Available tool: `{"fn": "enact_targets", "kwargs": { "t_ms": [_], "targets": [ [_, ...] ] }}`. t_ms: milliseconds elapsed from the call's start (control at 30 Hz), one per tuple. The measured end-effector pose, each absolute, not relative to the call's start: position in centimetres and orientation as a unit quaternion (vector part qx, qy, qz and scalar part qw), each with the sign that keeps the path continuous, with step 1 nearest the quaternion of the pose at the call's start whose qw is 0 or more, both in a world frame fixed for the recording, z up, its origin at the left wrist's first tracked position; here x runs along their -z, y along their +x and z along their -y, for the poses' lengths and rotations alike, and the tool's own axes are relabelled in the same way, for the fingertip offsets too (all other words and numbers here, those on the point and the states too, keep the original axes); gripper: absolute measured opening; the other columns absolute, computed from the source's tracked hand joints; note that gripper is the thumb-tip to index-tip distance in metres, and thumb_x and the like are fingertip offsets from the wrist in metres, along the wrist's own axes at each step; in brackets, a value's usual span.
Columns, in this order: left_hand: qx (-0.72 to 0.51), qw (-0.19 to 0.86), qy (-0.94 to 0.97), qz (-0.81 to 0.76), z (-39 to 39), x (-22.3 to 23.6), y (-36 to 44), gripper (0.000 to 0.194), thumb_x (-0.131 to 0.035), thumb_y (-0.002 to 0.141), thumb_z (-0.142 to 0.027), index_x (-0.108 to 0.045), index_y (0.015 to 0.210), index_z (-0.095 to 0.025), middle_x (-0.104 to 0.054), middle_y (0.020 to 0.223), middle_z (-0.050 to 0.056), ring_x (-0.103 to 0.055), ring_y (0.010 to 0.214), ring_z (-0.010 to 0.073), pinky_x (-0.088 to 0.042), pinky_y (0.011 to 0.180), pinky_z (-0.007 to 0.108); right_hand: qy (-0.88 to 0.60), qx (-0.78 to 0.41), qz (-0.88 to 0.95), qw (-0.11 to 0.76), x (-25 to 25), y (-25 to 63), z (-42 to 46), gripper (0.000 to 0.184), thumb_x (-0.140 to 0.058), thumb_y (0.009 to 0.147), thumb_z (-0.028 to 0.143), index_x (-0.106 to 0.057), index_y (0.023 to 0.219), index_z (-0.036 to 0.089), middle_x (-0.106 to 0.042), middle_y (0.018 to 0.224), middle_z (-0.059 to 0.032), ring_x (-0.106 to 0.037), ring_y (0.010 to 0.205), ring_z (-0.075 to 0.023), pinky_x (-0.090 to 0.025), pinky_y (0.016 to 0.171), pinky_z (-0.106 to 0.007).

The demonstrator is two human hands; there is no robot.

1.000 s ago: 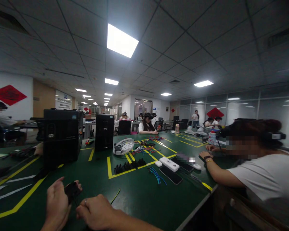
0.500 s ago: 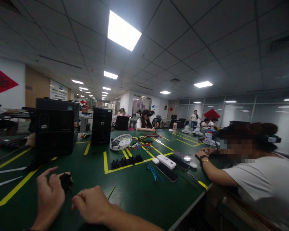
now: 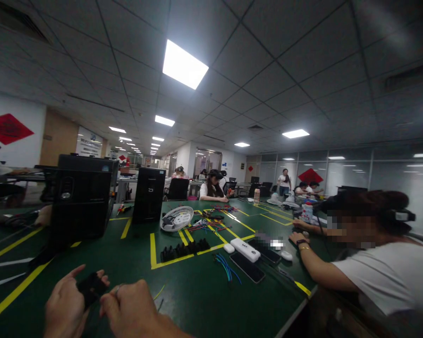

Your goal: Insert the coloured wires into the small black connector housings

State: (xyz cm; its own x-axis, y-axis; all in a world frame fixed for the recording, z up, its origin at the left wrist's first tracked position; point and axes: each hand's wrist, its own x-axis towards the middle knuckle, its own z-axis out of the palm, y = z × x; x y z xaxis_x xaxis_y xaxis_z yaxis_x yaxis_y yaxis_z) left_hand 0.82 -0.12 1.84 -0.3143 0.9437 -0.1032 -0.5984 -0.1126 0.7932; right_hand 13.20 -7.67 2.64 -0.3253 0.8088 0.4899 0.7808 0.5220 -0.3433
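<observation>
At the lower left, my left hand [image 3: 64, 303] holds a small black plastic part [image 3: 91, 287] between thumb and fingers, palm partly turned up. My right hand [image 3: 130, 305] is beside it, fingers curled and pinched close to the part's near edge. Whatever the right fingertips grip, if anything, is hidden. A thin yellow-green wire [image 3: 159, 292] lies on the green table just past my right hand. Farther off, a row of similar black parts [image 3: 185, 249] rests within yellow tape lines.
Two black computer cases [image 3: 82, 202] stand at the left. A white basket-like cover [image 3: 177, 219] holds loose pieces, with coloured wires [image 3: 211, 223] beside it. Blue wires [image 3: 226, 267], a phone [image 3: 247, 267] and a white power bank [image 3: 245, 249] lie right of centre. A co-worker [image 3: 377, 263] leans over the right side.
The view has tilted up slightly, so the table appears lower. My right fingers have come closer to the black part, which my left hand has turned and now shows more of.
</observation>
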Motion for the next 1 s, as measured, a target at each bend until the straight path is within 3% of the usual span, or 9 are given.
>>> {"fn": "enact_targets", "kwargs": {
  "t_ms": [100, 233, 433, 633, 767, 1000],
  "targets": [
    [-0.716, 0.516, 0.270, -0.386, 0.4, -2.3, 1.3, 0.040, -0.040, 0.077, -0.008, -0.052, 0.111, -0.025, -0.063, 0.073, 0.003, -0.062, 0.054, 0.0176, -0.052, 0.047, 0.029, -0.497, -0.034, 0.803, 0.328, -2.3, 13.3, 7.4, 0.032, -0.038, 0.094, 0.024, -0.068, 0.084, 0.023, -0.071, 0.079, 0.0028, -0.066, 0.070, -0.0113, -0.046, 0.067, -0.017],
    [-0.679, 0.595, 0.208, -0.377, 0.3, -2.5, 1.4, 0.036, -0.040, 0.077, -0.007, -0.049, 0.109, -0.020, -0.062, 0.074, 0.005, -0.063, 0.057, 0.0192, -0.054, 0.050, 0.034, -0.516, -0.043, 0.806, 0.285, -1.9, 13.1, 7.6, 0.025, -0.044, 0.091, 0.024, -0.068, 0.083, 0.023, -0.071, 0.075, 0.0023, -0.065, 0.068, -0.0131, -0.046, 0.064, -0.019],
    [-0.722, 0.476, 0.326, -0.382, 0.5, -2.4, 1.0, 0.035, -0.040, 0.083, -0.014, -0.047, 0.117, -0.023, -0.059, 0.071, 0.001, -0.061, 0.054, 0.0159, -0.054, 0.052, 0.033, -0.493, -0.038, 0.804, 0.331, -2.5, 12.6, 7.4, 0.036, -0.034, 0.096, 0.021, -0.065, 0.078, 0.020, -0.069, 0.074, 0.0009, -0.064, 0.067, -0.0102, -0.043, 0.066, -0.017],
    [-0.708, 0.553, 0.258, -0.356, 0.5, -2.9, 1.5, 0.043, -0.037, 0.079, -0.005, -0.041, 0.120, -0.017, -0.060, 0.071, 0.004, -0.061, 0.053, 0.0169, -0.053, 0.052, 0.034, -0.516, -0.002, 0.802, 0.302, -0.9, 12.3, 7.6, 0.024, -0.042, 0.093, 0.026, -0.063, 0.085, 0.021, -0.070, 0.076, -0.0018, -0.065, 0.068, -0.0150, -0.042, 0.062, -0.021],
    [-0.727, 0.485, 0.318, -0.369, 0.7, -2.9, 0.7, 0.044, -0.041, 0.078, -0.008, -0.046, 0.120, -0.023, -0.061, 0.075, 0.003, -0.061, 0.054, 0.0143, -0.053, 0.051, 0.028, -0.487, -0.044, 0.798, 0.353, -1.8, 12.4, 7.5, 0.034, -0.036, 0.095, 0.023, -0.064, 0.076, 0.021, -0.068, 0.071, 0.0010, -0.062, 0.064, -0.0106, -0.040, 0.062, -0.018],
    [-0.718, 0.502, 0.306, -0.373, 1.1, -2.3, 1.9, 0.042, -0.041, 0.079, -0.011, -0.045, 0.119, -0.023, -0.061, 0.074, 0.001, -0.062, 0.056, 0.0154, -0.054, 0.053, 0.032, -0.499, -0.144, 0.772, 0.367, -0.6, 12.8, 6.8, 0.026, -0.043, 0.086, 0.016, -0.068, 0.081, 0.019, -0.067, 0.071, -0.0003, -0.059, 0.062, -0.0114, -0.035, 0.054, -0.018]
  ]
}}
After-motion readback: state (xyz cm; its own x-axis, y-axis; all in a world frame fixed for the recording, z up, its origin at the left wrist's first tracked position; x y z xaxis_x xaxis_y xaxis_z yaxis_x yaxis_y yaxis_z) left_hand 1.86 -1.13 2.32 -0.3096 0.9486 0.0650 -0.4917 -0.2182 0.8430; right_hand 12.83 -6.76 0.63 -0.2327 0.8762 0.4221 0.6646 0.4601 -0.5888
